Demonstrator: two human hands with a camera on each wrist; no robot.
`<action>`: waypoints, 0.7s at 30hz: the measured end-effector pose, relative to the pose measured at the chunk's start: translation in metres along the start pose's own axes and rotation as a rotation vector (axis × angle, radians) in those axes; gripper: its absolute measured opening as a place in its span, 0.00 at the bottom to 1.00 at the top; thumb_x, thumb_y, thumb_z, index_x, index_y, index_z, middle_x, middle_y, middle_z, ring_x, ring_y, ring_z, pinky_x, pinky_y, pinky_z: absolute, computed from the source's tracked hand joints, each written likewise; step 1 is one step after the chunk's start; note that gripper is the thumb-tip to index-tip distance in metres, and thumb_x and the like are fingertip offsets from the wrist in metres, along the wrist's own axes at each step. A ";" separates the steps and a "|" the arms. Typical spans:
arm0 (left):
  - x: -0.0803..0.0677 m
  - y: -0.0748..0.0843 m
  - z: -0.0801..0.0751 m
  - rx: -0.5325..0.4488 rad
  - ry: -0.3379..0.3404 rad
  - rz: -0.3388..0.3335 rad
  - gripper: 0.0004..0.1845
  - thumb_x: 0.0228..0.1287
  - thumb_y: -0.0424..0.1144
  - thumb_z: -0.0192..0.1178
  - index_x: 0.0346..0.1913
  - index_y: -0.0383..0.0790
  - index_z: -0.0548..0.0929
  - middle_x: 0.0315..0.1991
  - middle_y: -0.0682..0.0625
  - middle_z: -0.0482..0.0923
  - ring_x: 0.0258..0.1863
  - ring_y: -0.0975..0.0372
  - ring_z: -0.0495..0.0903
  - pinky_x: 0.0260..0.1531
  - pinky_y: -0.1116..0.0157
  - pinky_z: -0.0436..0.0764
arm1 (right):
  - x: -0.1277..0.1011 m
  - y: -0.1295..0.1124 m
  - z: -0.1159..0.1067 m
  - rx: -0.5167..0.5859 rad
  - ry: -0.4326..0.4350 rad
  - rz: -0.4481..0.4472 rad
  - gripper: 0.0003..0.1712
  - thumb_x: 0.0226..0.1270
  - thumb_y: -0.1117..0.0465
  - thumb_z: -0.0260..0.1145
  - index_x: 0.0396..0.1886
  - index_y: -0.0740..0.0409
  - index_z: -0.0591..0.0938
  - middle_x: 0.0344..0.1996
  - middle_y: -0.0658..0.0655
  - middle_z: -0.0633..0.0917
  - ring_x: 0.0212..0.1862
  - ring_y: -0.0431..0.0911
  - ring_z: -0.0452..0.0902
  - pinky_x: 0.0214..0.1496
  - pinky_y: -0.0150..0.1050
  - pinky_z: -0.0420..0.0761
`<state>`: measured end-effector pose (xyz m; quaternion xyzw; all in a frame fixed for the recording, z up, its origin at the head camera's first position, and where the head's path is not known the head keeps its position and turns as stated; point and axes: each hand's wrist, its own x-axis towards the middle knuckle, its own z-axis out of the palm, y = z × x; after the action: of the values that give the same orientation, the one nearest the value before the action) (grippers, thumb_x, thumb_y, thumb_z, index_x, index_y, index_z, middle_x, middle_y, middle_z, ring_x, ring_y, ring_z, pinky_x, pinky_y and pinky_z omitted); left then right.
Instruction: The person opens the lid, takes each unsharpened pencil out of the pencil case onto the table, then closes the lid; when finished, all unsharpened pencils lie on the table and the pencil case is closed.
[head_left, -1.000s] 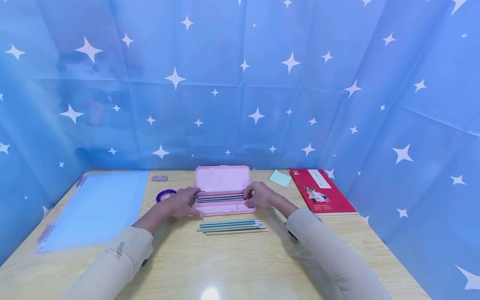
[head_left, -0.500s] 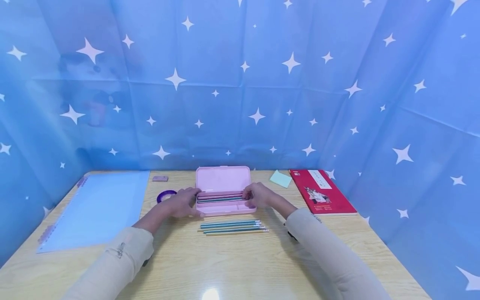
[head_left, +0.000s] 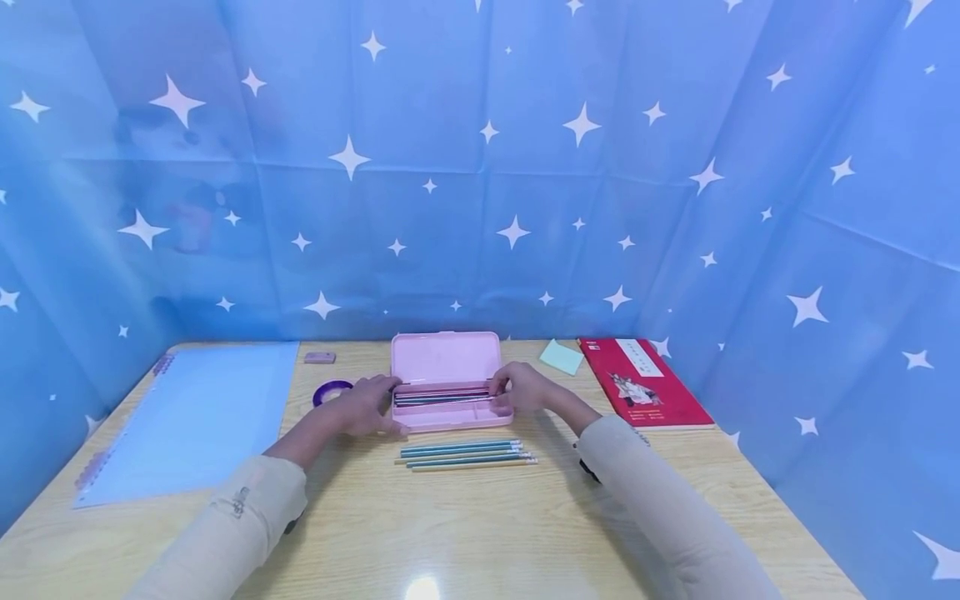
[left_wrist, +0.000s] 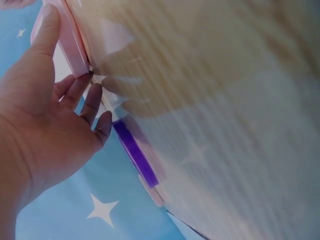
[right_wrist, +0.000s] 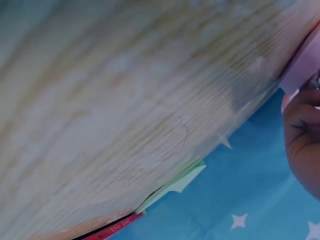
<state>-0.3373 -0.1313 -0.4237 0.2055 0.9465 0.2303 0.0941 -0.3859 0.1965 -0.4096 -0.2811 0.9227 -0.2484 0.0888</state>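
An open pink pencil case (head_left: 446,357) lies at the back middle of the table, its lid raised. Several dark and coloured pencils (head_left: 438,395) lie in its long compartment. My left hand (head_left: 365,405) holds the case's left end; in the left wrist view the thumb lies along its front wall and the fingers reach round the end. At the case's right end, my right hand (head_left: 520,387) has its fingers curled and pinches the end of a pencil, which slants slightly upward; the fingertips are partly hidden. Several blue and yellow pencils (head_left: 468,454) with erasers lie in front of the case.
A purple tape roll (head_left: 330,391) and a small eraser (head_left: 319,357) lie left of the case. Further left is a pale blue sheet (head_left: 202,417). Green sticky notes (head_left: 561,357) and a red book (head_left: 641,387) lie to the right. A starry curtain (head_left: 480,208) stands behind.
My right hand has shifted very slightly right and up, and a pencil's right end now appears raised in the case. My left hand stays at the case's left end.
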 end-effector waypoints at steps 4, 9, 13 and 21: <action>0.000 0.000 0.000 -0.001 0.003 -0.001 0.55 0.53 0.63 0.70 0.76 0.36 0.58 0.75 0.36 0.57 0.74 0.38 0.53 0.70 0.40 0.56 | -0.001 0.003 -0.003 0.022 0.036 0.000 0.02 0.65 0.65 0.70 0.35 0.56 0.87 0.31 0.46 0.84 0.37 0.42 0.76 0.42 0.38 0.77; 0.000 0.000 0.000 -0.004 -0.006 -0.006 0.55 0.53 0.62 0.70 0.76 0.36 0.58 0.75 0.36 0.57 0.74 0.38 0.52 0.70 0.40 0.56 | -0.003 0.003 -0.005 0.122 0.102 -0.006 0.04 0.66 0.64 0.69 0.39 0.55 0.88 0.35 0.48 0.87 0.39 0.42 0.78 0.43 0.37 0.80; -0.001 0.000 0.000 -0.005 -0.011 -0.011 0.55 0.54 0.62 0.70 0.76 0.36 0.57 0.75 0.37 0.56 0.74 0.38 0.51 0.70 0.39 0.56 | -0.009 -0.004 -0.006 0.293 0.148 0.013 0.07 0.67 0.66 0.66 0.42 0.59 0.88 0.35 0.59 0.87 0.33 0.47 0.79 0.31 0.33 0.79; 0.000 0.001 0.000 -0.012 -0.020 -0.017 0.55 0.54 0.62 0.70 0.77 0.37 0.56 0.76 0.38 0.55 0.75 0.38 0.50 0.71 0.40 0.55 | -0.020 -0.019 -0.008 0.473 0.245 0.038 0.08 0.67 0.64 0.68 0.43 0.62 0.87 0.33 0.75 0.84 0.35 0.71 0.77 0.19 0.34 0.71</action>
<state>-0.3366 -0.1308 -0.4232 0.1990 0.9459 0.2330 0.1066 -0.3630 0.1973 -0.3931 -0.2031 0.8478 -0.4878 0.0443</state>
